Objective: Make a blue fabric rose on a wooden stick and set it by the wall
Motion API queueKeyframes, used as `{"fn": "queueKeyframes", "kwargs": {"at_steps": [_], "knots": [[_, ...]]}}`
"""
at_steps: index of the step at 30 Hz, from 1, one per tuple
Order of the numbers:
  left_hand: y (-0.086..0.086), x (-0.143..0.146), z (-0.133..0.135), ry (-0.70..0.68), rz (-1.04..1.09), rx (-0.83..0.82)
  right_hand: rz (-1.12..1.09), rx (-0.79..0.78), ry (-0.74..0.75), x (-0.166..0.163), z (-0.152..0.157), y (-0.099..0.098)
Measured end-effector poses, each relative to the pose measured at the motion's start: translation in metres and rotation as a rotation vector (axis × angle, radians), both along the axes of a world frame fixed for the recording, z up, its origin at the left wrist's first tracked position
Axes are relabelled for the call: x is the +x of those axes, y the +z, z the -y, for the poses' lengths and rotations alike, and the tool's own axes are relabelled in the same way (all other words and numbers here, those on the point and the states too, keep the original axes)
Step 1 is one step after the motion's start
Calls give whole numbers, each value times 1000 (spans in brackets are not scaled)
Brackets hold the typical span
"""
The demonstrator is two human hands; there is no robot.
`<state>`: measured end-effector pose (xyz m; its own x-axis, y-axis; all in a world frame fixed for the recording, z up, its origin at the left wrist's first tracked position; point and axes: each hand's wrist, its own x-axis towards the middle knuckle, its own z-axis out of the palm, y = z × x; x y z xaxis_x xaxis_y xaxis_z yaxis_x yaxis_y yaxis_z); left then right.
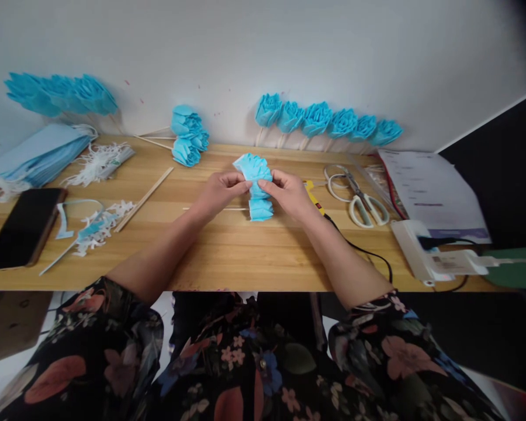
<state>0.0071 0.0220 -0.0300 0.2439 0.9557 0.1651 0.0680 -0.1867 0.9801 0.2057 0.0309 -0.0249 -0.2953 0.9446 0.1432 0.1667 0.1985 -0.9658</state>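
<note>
Over the middle of the table, a ruffled light-blue strip (255,166) that looks like face-mask fabric is pinched between my two hands. My left hand (222,190) grips its left side with thumb and fingers closed. From the right, my right hand (286,190) pinches the strip the same way, the thumbs nearly meeting. Just below the thumbs is a blue gathered bit (261,209), with a thin wooden stick (214,209) reaching left from it along the table. Whether this bit is joined to the strip, I cannot tell.
Finished blue flowers (318,120) on sticks lean on the wall, with more flowers (186,134) left of them. Face masks (39,155), a phone (21,228) and scraps (99,228) lie left. Right are a yellow corded tool (314,197), scissors (363,202) and a power strip (414,251).
</note>
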Motion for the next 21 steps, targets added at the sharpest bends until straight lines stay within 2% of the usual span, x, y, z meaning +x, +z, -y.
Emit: {"fn": "queueKeyframes", "kwargs": {"at_steps": [6,14,21], "knots": [[-5,-3,-6,-19,8,-11,-8,-19,45,1,-1,-2],[0,-5,-4,34,22,-14,-9,8,68,6,-1,6],[-5,-1,-6,-22,-12,-66,32,-18,-13,4,-1,0]]}}
